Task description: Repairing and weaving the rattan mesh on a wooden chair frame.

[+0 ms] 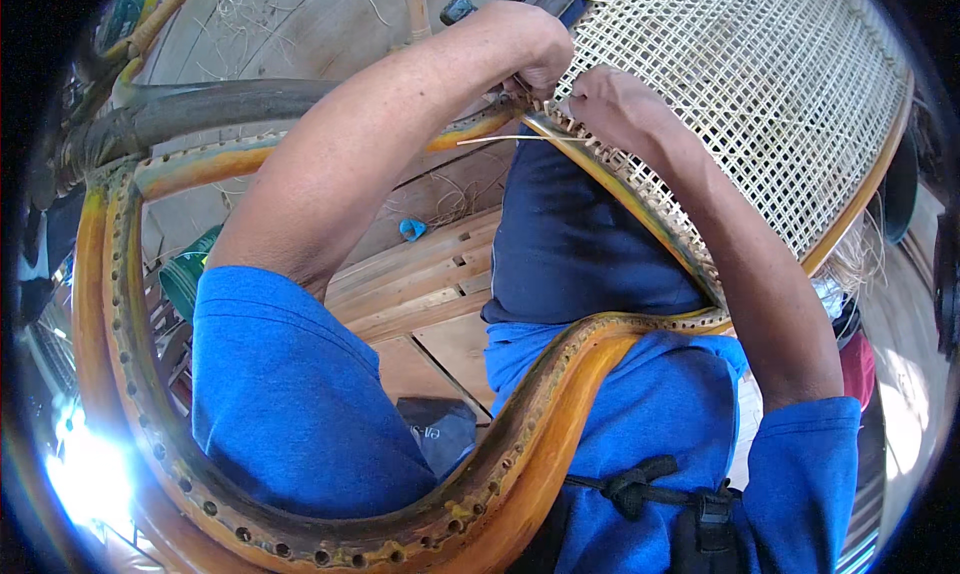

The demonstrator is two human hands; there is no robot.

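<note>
Weaving cane strand (505,140) into woven cane panel (740,104) at near rim of wooden chair frame (640,199). Left hand (540,54) and right hand (615,104) fingers pinched on strand. Next move likely calls for threading through rim hole, pulling taut.

A woven cane panel (760,104), pale and full of little square holes, fills the curved orange-brown wooden chair frame (560,404). The frame has a row of small holes along its edge. A thin loose cane strip (500,140) pokes out sideways at the panel's edge.
</note>
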